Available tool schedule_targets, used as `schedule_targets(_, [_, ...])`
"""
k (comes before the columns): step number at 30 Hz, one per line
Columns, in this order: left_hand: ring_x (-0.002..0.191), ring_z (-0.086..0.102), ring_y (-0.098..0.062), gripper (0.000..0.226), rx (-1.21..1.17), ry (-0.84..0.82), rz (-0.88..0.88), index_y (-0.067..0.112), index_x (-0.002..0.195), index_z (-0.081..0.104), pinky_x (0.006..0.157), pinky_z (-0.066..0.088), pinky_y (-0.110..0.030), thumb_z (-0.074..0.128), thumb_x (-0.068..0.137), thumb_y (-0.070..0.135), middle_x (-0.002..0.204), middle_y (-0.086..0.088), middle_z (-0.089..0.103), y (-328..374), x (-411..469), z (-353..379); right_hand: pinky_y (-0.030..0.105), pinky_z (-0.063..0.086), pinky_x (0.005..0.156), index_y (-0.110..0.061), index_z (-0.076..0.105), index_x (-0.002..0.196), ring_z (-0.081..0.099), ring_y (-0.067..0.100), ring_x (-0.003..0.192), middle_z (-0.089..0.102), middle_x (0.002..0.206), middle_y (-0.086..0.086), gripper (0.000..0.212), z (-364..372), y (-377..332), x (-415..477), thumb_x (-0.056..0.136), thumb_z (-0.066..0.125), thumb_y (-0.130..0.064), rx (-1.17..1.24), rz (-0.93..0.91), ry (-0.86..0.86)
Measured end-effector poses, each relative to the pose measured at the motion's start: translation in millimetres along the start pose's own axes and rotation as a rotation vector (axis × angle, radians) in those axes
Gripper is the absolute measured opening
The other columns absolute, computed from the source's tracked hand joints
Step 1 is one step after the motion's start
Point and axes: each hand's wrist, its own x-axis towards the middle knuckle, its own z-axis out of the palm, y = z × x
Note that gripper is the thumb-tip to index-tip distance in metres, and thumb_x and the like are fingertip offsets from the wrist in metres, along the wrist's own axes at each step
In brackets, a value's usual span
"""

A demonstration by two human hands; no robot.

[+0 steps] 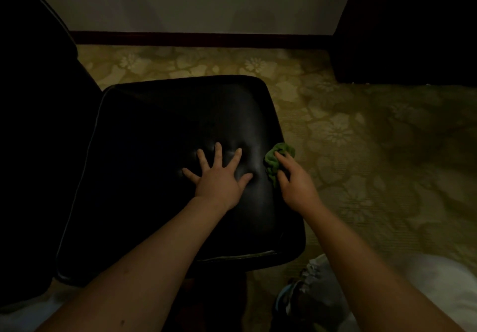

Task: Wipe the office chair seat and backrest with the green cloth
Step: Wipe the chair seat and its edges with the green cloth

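Lighting's so dim the backrest (pixel 33 125) is just melting into black left of the seat (pixel 154 138), but the left hand (pixel 218 176) is pressing flat on the seat's middle, fingers splayed wide, while the right hand (pixel 296 184) is gripping the crumpled green cloth (pixel 276 162) with curled fingers at the seat's right edge.

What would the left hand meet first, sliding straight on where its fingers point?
The left hand meets only bare black leather chair seat; the way looks free to its far edge.
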Motion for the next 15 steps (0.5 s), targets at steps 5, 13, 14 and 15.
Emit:
schedule_targets(5, [0.151, -0.019, -0.042, 0.067, 0.002, 0.006, 0.025, 0.050, 0.155, 0.000, 0.110, 0.002, -0.078, 0.028, 0.097, 0.070, 0.167, 0.000, -0.017, -3, -3, 0, 0.021, 0.020, 0.113, -0.013, 0.046, 0.146, 0.033, 0.025, 0.144, 0.033, 0.157, 0.016, 0.050, -3, -3, 16, 0.097, 0.050, -0.005, 0.002, 0.017, 0.015])
schedule_targets(13, [0.150, -0.020, -0.042, 0.069, 0.023, -0.030, -0.017, 0.051, 0.154, -0.004, 0.109, 0.002, -0.078, 0.026, 0.096, 0.072, 0.167, 0.000, -0.019, 2, 2, -3, 0.019, 0.018, 0.112, -0.015, 0.043, 0.147, 0.031, 0.024, 0.145, 0.032, 0.158, 0.013, 0.049, -7, -3, 8, 0.099, 0.050, -0.007, 0.012, 0.022, 0.008])
schedule_targets(14, [0.150, -0.020, -0.042, 0.069, 0.024, -0.033, -0.017, 0.051, 0.154, -0.004, 0.110, 0.002, -0.078, 0.026, 0.096, 0.072, 0.167, 0.000, -0.020, 2, 2, -3, 0.020, 0.018, 0.113, -0.015, 0.043, 0.147, 0.031, 0.023, 0.145, 0.032, 0.158, 0.012, 0.050, -5, -1, 1, 0.098, 0.050, -0.007, 0.008, 0.016, 0.007])
schedule_targets(15, [0.150, -0.020, -0.042, 0.069, 0.024, -0.034, -0.013, 0.051, 0.154, -0.005, 0.110, 0.002, -0.078, 0.026, 0.096, 0.072, 0.167, 0.000, -0.020, 2, 2, -2, 0.022, 0.019, 0.115, -0.015, 0.043, 0.147, 0.030, 0.023, 0.146, 0.032, 0.158, 0.012, 0.050, -4, 0, -6, 0.098, 0.050, -0.006, 0.006, 0.007, 0.007])
